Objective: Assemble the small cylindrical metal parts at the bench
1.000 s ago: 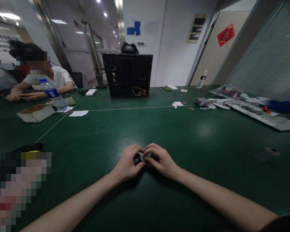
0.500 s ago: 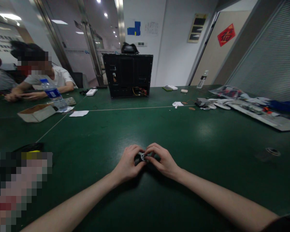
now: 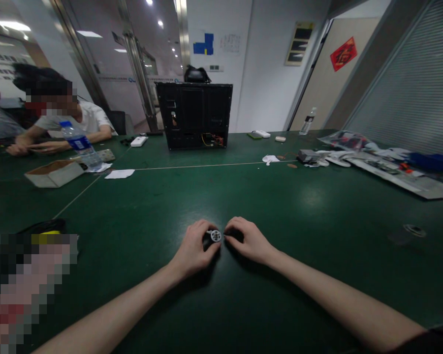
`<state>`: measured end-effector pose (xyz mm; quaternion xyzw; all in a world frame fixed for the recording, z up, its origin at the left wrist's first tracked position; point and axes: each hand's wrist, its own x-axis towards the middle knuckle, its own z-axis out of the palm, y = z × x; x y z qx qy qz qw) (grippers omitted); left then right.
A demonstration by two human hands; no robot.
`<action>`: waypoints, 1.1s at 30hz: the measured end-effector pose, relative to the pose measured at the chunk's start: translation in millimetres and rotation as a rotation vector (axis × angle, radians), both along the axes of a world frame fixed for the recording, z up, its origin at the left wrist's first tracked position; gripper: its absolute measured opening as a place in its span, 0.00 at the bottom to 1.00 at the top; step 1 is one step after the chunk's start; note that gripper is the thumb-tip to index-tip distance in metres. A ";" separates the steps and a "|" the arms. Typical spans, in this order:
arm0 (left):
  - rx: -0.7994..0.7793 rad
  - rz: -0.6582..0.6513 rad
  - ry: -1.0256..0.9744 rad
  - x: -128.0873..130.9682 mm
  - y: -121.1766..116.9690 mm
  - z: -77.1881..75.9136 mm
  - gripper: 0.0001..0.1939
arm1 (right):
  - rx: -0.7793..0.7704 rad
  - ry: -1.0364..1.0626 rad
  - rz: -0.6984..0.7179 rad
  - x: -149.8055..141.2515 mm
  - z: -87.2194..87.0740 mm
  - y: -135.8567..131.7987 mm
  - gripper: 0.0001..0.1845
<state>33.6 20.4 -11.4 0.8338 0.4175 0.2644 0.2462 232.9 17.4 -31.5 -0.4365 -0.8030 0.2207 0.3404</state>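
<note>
Between the thumb and fingers of my left hand (image 3: 194,250) sits a small round part (image 3: 216,236) with a pale ring and a dark pattern in its middle. Its flat face is turned toward me, and the hand covers the rest of it. Just to the right, my right hand (image 3: 251,242) is closed in a pinch, its fingertips a short gap away from the round part. Whatever may be in that pinch is too small to make out. Both hands rest low over the green table (image 3: 221,196).
Ahead stands a black panel-backed unit (image 3: 195,115) with exposed wires. To the left are an open box (image 3: 55,174), a water bottle (image 3: 81,145) and a seated person (image 3: 92,115). A board with loose parts (image 3: 402,172) and a round object (image 3: 414,230) lie right.
My right hand's fingertips have come away from the round part, slightly to the right. The part's pale ring now shows more fully in my left hand.
</note>
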 end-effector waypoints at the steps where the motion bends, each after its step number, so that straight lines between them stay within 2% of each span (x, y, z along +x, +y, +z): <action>1: 0.001 -0.001 0.004 -0.1 0.1 0.0 0.07 | -0.005 -0.038 0.003 0.3 -1.0 0.9 0.05; 5: 0.003 0.000 0.011 0.1 0.4 -1.1 0.09 | -0.006 -0.126 0.007 -0.4 -3.9 2.1 0.06; 14: -0.033 -0.024 -0.008 -2.8 0.1 -0.2 0.13 | 0.003 -0.126 -0.002 -1.1 -6.4 2.5 0.09; 19: -0.109 -0.036 -0.089 -6.5 2.5 -0.9 0.18 | -0.010 -0.049 -0.005 -0.3 -4.7 0.3 0.16; 26: -0.190 -0.004 -0.179 -7.8 5.5 -3.8 0.16 | -0.009 -0.020 0.083 -8.4 -0.4 -4.8 0.26; 33: -0.173 0.003 -0.229 -7.6 5.5 -5.4 0.16 | -0.042 -0.012 0.092 -14.0 -0.2 -0.7 0.15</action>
